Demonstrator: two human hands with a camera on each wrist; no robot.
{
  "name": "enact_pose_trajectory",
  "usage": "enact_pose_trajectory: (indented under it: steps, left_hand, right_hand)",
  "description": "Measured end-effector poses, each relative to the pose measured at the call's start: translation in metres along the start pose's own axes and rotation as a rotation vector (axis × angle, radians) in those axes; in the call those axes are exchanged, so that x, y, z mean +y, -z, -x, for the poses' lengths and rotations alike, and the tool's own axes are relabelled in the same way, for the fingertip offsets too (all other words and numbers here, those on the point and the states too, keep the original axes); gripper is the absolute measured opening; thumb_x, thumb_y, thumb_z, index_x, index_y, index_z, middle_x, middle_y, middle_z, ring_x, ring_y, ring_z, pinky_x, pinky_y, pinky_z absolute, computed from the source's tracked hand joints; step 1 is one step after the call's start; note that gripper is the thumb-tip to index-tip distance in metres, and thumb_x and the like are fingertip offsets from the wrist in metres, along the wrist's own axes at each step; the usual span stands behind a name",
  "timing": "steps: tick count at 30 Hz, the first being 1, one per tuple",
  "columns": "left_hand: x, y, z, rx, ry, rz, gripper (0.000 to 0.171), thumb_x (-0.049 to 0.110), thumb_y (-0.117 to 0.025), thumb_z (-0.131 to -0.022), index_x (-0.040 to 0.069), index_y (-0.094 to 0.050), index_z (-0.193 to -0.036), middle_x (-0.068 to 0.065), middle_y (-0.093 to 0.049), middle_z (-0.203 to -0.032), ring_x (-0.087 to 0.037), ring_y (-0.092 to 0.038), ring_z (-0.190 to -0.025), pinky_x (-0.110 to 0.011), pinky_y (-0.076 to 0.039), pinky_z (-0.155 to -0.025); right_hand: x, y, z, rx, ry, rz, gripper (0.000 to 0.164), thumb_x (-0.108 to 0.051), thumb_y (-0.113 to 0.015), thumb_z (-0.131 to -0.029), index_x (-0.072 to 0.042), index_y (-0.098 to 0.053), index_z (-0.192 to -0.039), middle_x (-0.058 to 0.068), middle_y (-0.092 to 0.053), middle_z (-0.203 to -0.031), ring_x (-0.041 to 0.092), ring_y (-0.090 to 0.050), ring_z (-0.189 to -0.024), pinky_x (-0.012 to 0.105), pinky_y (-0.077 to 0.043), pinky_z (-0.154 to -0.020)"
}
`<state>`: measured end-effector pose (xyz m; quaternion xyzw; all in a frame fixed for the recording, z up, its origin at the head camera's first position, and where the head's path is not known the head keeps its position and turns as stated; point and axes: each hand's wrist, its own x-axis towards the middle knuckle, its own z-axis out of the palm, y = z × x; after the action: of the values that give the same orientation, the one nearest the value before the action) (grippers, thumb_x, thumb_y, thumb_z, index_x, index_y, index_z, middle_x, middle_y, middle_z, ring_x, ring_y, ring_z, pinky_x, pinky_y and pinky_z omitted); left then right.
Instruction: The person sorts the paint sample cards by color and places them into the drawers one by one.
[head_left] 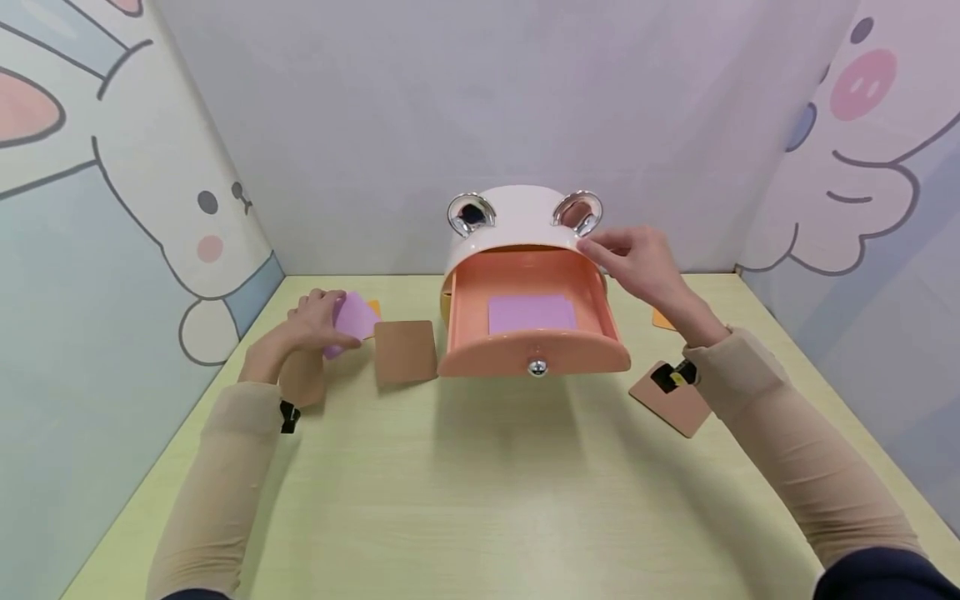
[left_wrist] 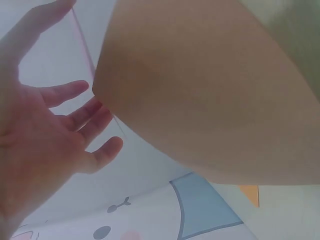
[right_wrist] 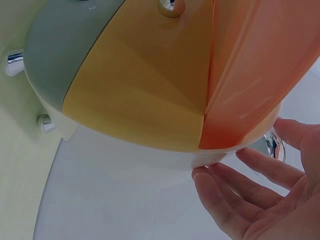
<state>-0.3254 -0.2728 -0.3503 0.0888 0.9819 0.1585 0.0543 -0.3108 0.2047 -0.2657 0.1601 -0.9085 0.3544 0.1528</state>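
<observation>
My left hand (head_left: 309, 321) pinches a purple card (head_left: 354, 318) between thumb and fingers, above the table at the left. A brown card (head_left: 303, 379) is below that hand and fills much of the left wrist view. My right hand (head_left: 643, 262) touches the upper right rim of a small white drawer cabinet (head_left: 522, 212) with its fingertips, beside one chrome ring-shaped ear (head_left: 598, 208). The coral top drawer (head_left: 534, 354) is pulled out, and another purple card (head_left: 532, 313) lies in it. Below it, a yellow drawer (right_wrist: 145, 80) and a grey-blue drawer (right_wrist: 65, 45) are closed.
A second brown card (head_left: 405, 352) lies left of the cabinet, with an orange card (head_left: 374, 308) behind it. At right are another brown card (head_left: 671, 404) and an orange card (head_left: 662, 320). Cartoon-printed walls (head_left: 480, 108) enclose the table (head_left: 480, 508) at back and sides.
</observation>
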Motion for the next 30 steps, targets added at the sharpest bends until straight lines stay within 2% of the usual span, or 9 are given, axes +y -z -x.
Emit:
enact_pose_trajectory:
  steps: [8,14,19,24,30]
  left_hand:
    - [0.003,0.006,-0.001,0.037,0.0,0.059,0.095,0.037,-0.075,-0.079,0.0,-0.023,-0.149,-0.031,-0.037,-0.137,-0.045,-0.035,-0.121,-0.066,-0.034,-0.096]
    - [0.004,0.011,-0.003,0.068,-0.045,0.104,0.091,0.037,-0.074,-0.08,0.003,-0.025,-0.149,-0.029,-0.038,-0.139,-0.044,-0.034,-0.123,-0.069,-0.035,-0.096]
    - [0.007,0.016,-0.002,0.072,-0.087,0.174,0.09,0.037,-0.074,-0.081,0.002,-0.026,-0.149,-0.026,-0.039,-0.14,-0.041,-0.038,-0.123,-0.062,-0.042,-0.096]
    - [0.015,0.022,0.002,0.072,-0.148,0.266,0.088,0.031,-0.074,-0.083,0.0,-0.026,-0.149,-0.025,-0.042,-0.139,-0.04,-0.042,-0.121,-0.057,-0.047,-0.095]
    - [0.029,0.031,0.009,0.059,-0.203,0.285,0.083,0.027,-0.074,-0.082,0.004,-0.029,-0.148,-0.021,-0.043,-0.137,-0.038,-0.042,-0.12,-0.054,-0.049,-0.092]
  right_hand:
    - [-0.001,0.0,0.001,0.006,0.006,0.012,0.039,-0.043,-0.063,-0.091,-0.011,-0.074,-0.111,0.011,-0.075,-0.099,0.023,-0.067,-0.086,0.022,-0.048,-0.069]
    - [-0.001,0.0,0.001,0.009,0.002,0.013,0.04,-0.044,-0.062,-0.092,-0.011,-0.073,-0.112,0.011,-0.074,-0.101,0.022,-0.066,-0.088,0.024,-0.048,-0.071]
    - [-0.001,0.0,0.001,0.009,-0.001,0.009,0.041,-0.045,-0.062,-0.092,-0.011,-0.073,-0.112,0.012,-0.074,-0.1,0.022,-0.066,-0.087,0.022,-0.048,-0.069]
    - [-0.001,0.0,0.001,0.008,-0.003,-0.002,0.041,-0.045,-0.062,-0.091,-0.012,-0.074,-0.111,0.012,-0.074,-0.1,0.023,-0.067,-0.087,0.02,-0.047,-0.067]
    - [-0.001,0.0,0.002,0.004,-0.005,0.0,0.042,-0.046,-0.061,-0.091,-0.012,-0.073,-0.112,0.013,-0.074,-0.1,0.023,-0.067,-0.087,0.02,-0.047,-0.066]
